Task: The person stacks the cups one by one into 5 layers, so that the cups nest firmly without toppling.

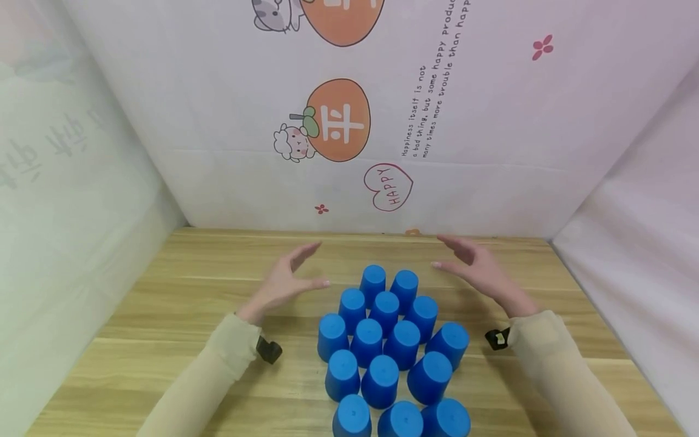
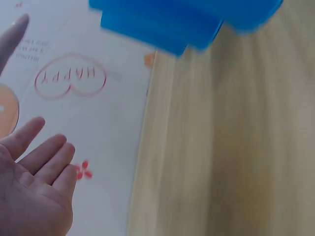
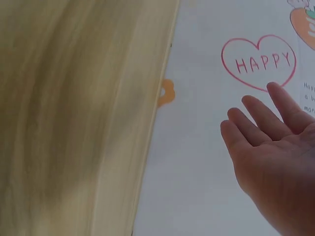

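Several blue cups (image 1: 368, 340) stand upside down in close rows on the wooden table, in the middle of the head view. My left hand (image 1: 281, 284) is held to the left of the two rear cups, fingers spread and apart from them. On the other side, my right hand (image 1: 480, 270) hovers to the right of the rear cups with nothing in it. In the left wrist view, the left palm (image 2: 37, 191) faces up beside blurred blue cups (image 2: 162, 22) at the top. Extended fingers of the right hand (image 3: 275, 142) show in the right wrist view, against the white backdrop.
The wooden table (image 1: 164, 303) meets a white printed backdrop (image 1: 480, 121) at its far edge. White cloth walls (image 1: 644, 200) close in the left and right sides. A black wrist device (image 1: 269, 349) sits at each cuff.
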`<state>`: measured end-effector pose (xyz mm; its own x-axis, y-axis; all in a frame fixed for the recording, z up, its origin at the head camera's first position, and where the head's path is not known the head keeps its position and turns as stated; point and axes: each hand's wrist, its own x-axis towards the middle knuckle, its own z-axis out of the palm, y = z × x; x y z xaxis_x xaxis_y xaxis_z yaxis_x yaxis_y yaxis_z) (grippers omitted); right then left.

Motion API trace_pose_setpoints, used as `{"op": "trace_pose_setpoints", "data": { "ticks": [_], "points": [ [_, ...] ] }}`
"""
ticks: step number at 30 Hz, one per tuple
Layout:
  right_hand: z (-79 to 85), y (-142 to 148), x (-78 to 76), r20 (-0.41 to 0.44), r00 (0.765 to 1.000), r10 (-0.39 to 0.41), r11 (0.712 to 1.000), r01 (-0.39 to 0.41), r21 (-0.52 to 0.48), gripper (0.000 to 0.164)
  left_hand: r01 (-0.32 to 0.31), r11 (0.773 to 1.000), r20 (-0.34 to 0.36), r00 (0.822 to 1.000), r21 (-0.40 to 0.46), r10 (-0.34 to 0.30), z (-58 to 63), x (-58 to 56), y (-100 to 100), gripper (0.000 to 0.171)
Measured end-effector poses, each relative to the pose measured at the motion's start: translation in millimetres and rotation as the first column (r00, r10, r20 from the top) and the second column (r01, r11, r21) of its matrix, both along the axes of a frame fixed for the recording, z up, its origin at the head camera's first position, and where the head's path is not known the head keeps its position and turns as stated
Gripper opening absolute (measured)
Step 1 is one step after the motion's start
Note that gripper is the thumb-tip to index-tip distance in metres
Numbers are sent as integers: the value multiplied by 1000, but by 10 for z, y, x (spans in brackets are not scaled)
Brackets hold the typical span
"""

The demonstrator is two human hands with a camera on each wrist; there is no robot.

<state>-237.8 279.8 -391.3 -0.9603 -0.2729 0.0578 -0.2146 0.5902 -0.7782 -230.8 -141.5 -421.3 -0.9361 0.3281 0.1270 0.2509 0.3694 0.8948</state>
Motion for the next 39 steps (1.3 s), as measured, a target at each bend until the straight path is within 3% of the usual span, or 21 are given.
{"op": "trace_pose_setpoints", "data": {
  "ticks": [5, 11, 20, 27, 33, 39],
  "points": [
    [-87, -116, 42, 20, 997, 75, 997, -75, -30, 68, 110, 991, -4, 994, 79, -110, -74, 118, 161, 86],
    [-166, -246, 109, 50, 989, 138, 990, -136, -40, 67, 190, 978, 25, 981, 87, -193, -118, 202, 293, 78],
    [-242, -355, 88, 56, 978, 201, 978, -197, -69, 56, 186, 982, 107, 976, 41, -189, -108, 206, 382, 60],
    [-253, -365, 60, 78, 975, 208, 977, -204, -65, 49, 215, 977, 94, 972, 11, -215, -139, 176, 397, 50],
    [-273, -360, 30, 48, 971, 235, 971, -232, -59, 46, 227, 973, 79, 970, 40, -230, -158, 154, 365, 50],
    [-295, -360, 15, 37, 969, 244, 968, -241, -65, 46, 158, 986, 36, 986, 48, -160, -129, 61, 267, 49]
  ]
}}
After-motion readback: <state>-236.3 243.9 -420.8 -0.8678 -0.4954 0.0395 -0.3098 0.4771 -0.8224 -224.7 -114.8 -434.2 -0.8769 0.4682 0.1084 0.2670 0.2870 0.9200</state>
